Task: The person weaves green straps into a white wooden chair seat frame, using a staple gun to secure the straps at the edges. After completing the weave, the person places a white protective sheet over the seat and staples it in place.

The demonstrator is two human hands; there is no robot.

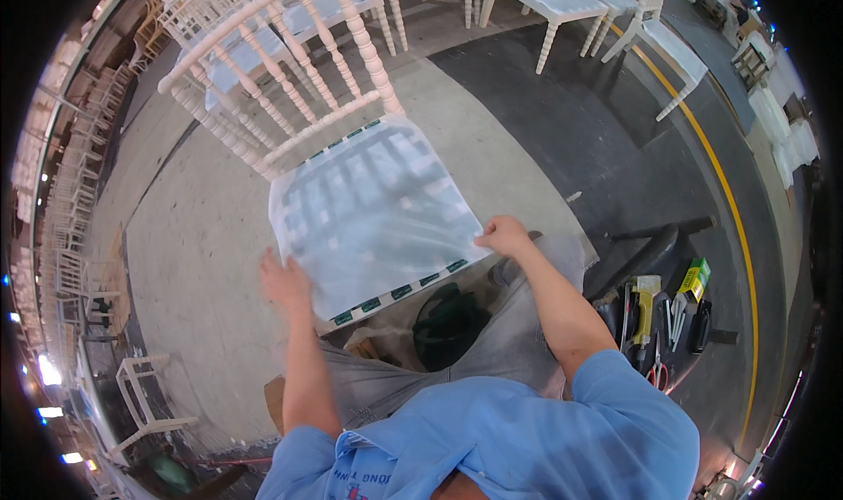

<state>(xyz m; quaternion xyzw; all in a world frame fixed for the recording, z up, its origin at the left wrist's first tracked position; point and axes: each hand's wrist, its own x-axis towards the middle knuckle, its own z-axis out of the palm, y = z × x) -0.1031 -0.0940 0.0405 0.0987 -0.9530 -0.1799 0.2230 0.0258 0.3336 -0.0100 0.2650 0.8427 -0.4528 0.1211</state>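
In front of me stands a cream wooden chair (349, 109) with turned spindles in its back. Over its seat lies a thin white sheet (386, 210), through which a darker webbing pattern shows. Green strap ends (401, 292) wrap the front rail beyond the sheet's edge. My right hand (505, 235) pinches the sheet's front right corner between thumb and fingers. At the sheet's left edge, my left hand (285, 280) is slightly blurred, its fingers spread and pointing forward; whether it touches the sheet is hard to tell.
A dark stool (645, 258) on my right carries a yellow-handled tool (644, 316), scissors (657, 373) and a green-yellow box (694, 279). More white chairs (549, 0) stand beyond the front chair. A small white frame (140, 395) is on the left. A dark green object (448, 324) shows under the seat.
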